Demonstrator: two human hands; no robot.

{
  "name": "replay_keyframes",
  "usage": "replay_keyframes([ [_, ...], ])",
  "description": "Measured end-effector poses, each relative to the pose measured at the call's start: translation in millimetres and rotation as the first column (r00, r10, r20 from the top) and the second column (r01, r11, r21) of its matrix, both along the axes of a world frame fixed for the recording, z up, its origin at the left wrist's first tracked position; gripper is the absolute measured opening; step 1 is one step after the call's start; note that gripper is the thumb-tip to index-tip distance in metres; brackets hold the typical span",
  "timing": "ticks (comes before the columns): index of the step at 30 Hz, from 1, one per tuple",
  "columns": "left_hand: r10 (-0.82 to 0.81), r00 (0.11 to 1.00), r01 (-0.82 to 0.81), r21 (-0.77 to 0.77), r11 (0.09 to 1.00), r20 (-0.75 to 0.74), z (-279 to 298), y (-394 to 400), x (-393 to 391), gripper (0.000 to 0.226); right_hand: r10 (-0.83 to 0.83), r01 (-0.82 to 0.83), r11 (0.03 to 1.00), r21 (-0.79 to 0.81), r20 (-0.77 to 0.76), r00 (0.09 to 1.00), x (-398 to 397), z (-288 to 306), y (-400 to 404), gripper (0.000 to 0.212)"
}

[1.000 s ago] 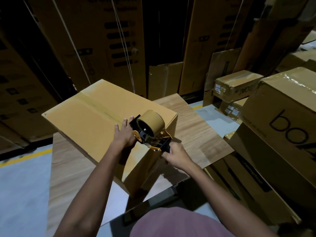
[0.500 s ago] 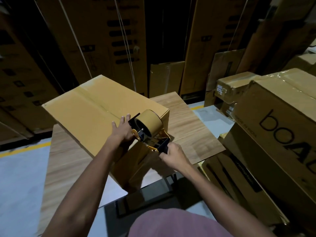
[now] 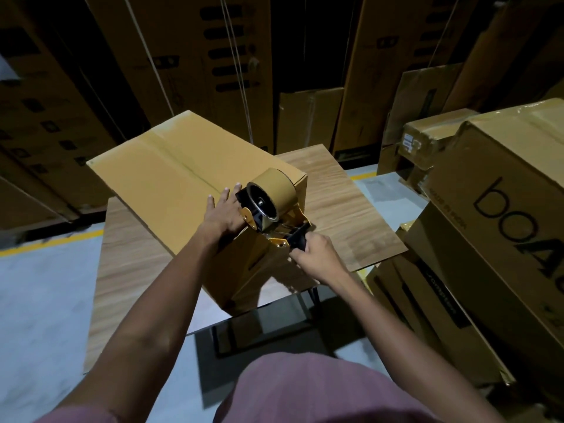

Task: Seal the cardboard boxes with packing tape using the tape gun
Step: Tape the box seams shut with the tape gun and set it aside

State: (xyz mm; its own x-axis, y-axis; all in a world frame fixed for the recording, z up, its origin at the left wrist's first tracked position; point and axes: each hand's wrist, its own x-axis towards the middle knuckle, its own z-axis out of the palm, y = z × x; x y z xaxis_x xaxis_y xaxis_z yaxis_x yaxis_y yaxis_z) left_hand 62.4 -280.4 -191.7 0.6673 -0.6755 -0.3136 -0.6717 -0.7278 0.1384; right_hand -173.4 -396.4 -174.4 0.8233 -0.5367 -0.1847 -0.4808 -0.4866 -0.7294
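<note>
Left grip point(image 3: 224, 210) flat; right grip point(image 3: 317, 257) curled

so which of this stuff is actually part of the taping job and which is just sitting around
In the job:
- cardboard box on the wooden table
- tape gun at the box's near end
- right hand gripping the gun's handle
- left hand flat on the box top

Lying about:
- printed box stacked at right
- small wrapped box behind it
- tall cartons along the back

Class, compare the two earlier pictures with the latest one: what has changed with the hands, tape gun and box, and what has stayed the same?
Little changed. The tape gun stayed at the box's near top edge, the right hand still gripping its handle, the left hand still pressing flat on the box top beside it. Nothing was grasped or released. The box remains on the table.
</note>
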Motion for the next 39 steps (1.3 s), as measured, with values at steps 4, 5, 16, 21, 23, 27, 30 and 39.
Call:
replay_keyframes([
  [4, -0.023, 0.999, 0.023, -0.014, 1.000, 0.029, -7.3, 2.9, 4.2, 0.068, -0.044, 0.043, 0.998, 0.037, 0.012, 0.999, -22.5, -13.7, -3.5, 0.034],
  [5, -0.023, 0.999, 0.024, -0.018, 1.000, 0.030, -6.4, 3.1, 3.1, 0.069, -0.056, 0.055, 0.997, 0.050, 0.015, 0.998, -25.5, -15.9, -3.2, 0.035],
  [16, -0.062, 0.997, 0.062, -0.010, 0.998, 0.044, 1.3, 7.1, -1.9, 0.080, -0.058, 0.050, 0.991, 0.127, 0.067, 0.996, -30.7, -27.8, -8.4, 0.033],
  [21, -0.073, 0.997, 0.075, -0.077, 0.994, 0.021, 6.1, 10.1, -2.6, 0.115, -0.058, 0.052, 0.993, 0.105, 0.053, 0.997, -31.7, -24.4, -11.3, 0.024],
  [23, -0.068, 0.998, 0.068, -0.059, 0.996, 0.016, 7.9, 8.6, -4.1, 0.113, -0.084, 0.079, 0.991, 0.109, 0.050, 0.995, -33.4, -25.5, -15.6, 0.018],
  [27, -0.050, 0.998, 0.051, -0.020, 0.999, 0.035, 12.0, 5.8, -8.0, 0.092, -0.095, 0.090, 0.991, 0.100, 0.045, 0.994, -39.0, -28.7, -13.0, 0.017],
  [30, -0.152, 0.987, 0.154, -0.029, 0.988, 0.045, 21.7, -5.4, -13.0, 0.068, -0.086, 0.081, 0.994, 0.073, 0.060, 0.994, -38.7, -33.6, -10.1, 0.022],
  [39, -0.223, 0.967, 0.207, -0.133, 0.969, -0.121, 44.2, -28.8, -24.8, 0.086, -0.105, 0.104, 0.994, 0.040, 0.040, 0.994, -42.9, -42.9, 0.0, 0.026],
])
